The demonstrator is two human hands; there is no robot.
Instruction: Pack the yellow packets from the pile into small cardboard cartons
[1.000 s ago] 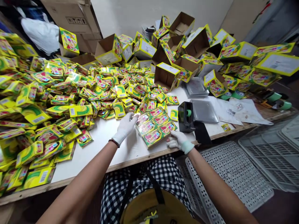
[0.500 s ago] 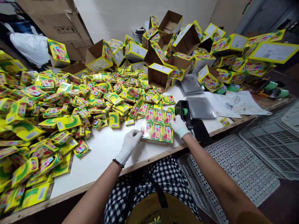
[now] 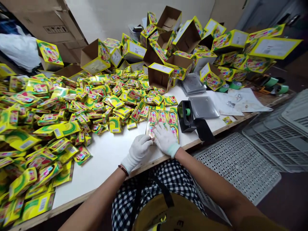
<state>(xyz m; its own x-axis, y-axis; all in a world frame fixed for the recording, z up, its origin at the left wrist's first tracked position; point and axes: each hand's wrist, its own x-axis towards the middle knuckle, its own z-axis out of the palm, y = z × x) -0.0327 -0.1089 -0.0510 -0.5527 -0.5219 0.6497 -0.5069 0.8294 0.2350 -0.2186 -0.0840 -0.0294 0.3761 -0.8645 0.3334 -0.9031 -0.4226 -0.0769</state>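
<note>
A block of small yellow-green printed boxes (image 3: 172, 119) lies in rows near the table's front edge, with a shiny left side. My right hand (image 3: 165, 138), in a white glove, rests on top of it with the fingers stretched out and covers its lower middle. At the block's lower left corner is my left hand (image 3: 139, 150), also gloved, its thumb and fingertips pressed together. Whatever is between those fingertips is too small to make out. Just right of the block stands a black tape dispenser (image 3: 186, 116) with a green core.
A large heap of loose small boxes (image 3: 72, 106) spreads across the left of the table. Open display cartons (image 3: 160, 75) are piled along the back. Clear plastic trays (image 3: 204, 107) lie beyond the dispenser. Grey plastic crates (image 3: 237, 163) stand below at the right.
My right hand has moved left from the block's right edge onto its top, fingers spread. The left hand stays at the left corner, fingers closed. The view has shifted slightly.
</note>
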